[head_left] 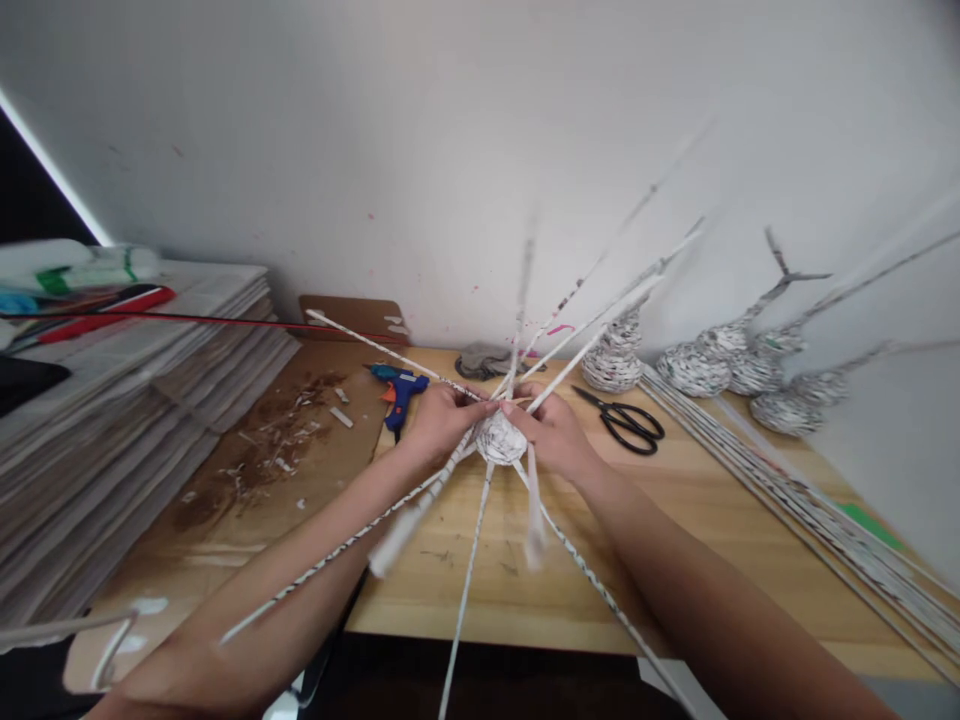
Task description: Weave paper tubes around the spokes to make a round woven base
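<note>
Between my hands, above the wooden table, is a small round woven paper piece [501, 438] made of rolled newspaper strips. Long paper tubes [474, 570] stick out from it in every direction, some of them smeared by motion. My left hand [448, 418] grips its upper left edge, thumb pressed in towards the middle. On the upper right edge, my right hand [551, 420] pinches the weave, its thumb almost meeting the left one. The other fingers are partly hidden behind the piece.
Black scissors [628, 422] lie right of my hands; a blue glue gun [403, 392] lies left. Woven paper gourd shapes [694, 368] stand by the wall. A bundle of paper tubes [780, 500] runs along the right. Stacked newspapers [225, 340] rise at left beside paper scraps [277, 440].
</note>
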A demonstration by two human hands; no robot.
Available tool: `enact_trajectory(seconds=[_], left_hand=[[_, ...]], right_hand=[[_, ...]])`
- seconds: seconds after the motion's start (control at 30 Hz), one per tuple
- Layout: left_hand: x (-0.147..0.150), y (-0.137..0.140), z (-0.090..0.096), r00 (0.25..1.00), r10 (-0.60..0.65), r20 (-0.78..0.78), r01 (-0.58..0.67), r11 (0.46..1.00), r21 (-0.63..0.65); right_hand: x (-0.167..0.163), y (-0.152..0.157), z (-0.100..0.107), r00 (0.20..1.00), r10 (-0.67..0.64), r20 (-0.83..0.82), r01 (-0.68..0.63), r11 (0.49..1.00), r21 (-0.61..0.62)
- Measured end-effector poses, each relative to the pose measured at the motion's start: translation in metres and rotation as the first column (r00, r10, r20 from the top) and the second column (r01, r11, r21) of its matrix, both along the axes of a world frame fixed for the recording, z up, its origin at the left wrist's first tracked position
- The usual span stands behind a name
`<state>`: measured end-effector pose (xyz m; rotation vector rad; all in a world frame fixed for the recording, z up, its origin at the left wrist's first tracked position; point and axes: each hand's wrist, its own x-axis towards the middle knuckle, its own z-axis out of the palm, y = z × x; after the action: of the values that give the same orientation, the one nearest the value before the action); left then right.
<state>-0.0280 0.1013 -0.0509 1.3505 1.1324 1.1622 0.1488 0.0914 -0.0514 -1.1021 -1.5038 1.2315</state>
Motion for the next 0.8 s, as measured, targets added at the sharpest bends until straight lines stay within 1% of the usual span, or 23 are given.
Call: enact_trajectory(seconds=[0.1,0.17,0.23,0.3,0.4,0.5,0.57,0.67,0.73,0.8], left_hand=[[-0.002,0.005,-0.009,0.998,-0.023,0.050,0.025,0.999,-0.040],[0.000,0.006,-0.011,0.989,-0.003,0.150,0.015,0.997,-0.080],[0.003,0.004,-0.009,0.969,0.029,0.247,0.000,0.993,-0.117],[0.006,0.002,-0.004,0.953,0.049,0.300,-0.001,0.988,-0.157],[0.004,0.000,0.003,0.950,0.040,0.311,0.039,0.968,-0.246],[-0.001,0.002,0.006,0.953,0.005,0.303,0.096,0.943,-0.319],[-0.004,0.005,0.006,0.954,-0.029,0.297,0.130,0.936,-0.326],[-0.005,0.006,0.004,0.957,-0.065,0.284,0.156,0.938,-0.310],[-0.003,0.004,0.004,0.952,-0.074,0.295,0.166,0.940,-0.299],[0.000,0.002,0.004,0.947,-0.057,0.317,0.153,0.945,-0.289]], right_hand=[[-0.002,-0.001,0.002,0.997,-0.077,-0.024,0.076,0.997,-0.029],[-0.003,-0.002,0.003,0.994,-0.112,-0.012,0.112,0.994,-0.010],[-0.003,-0.002,0.003,0.990,-0.141,-0.002,0.141,0.990,0.027],[-0.003,-0.002,0.002,0.986,-0.164,0.006,0.164,0.985,0.051],[-0.004,-0.002,0.001,0.987,-0.161,-0.021,0.162,0.987,0.025],[-0.006,-0.003,0.002,0.992,-0.106,-0.063,0.105,0.994,-0.019],[-0.007,-0.005,0.002,0.993,-0.090,-0.077,0.088,0.996,-0.021],[-0.008,-0.006,0.003,0.989,-0.099,-0.106,0.100,0.995,0.001],[-0.009,-0.005,0.001,0.987,-0.108,-0.122,0.112,0.993,0.033],[-0.008,-0.004,0.000,0.986,-0.116,-0.121,0.125,0.990,0.072]])
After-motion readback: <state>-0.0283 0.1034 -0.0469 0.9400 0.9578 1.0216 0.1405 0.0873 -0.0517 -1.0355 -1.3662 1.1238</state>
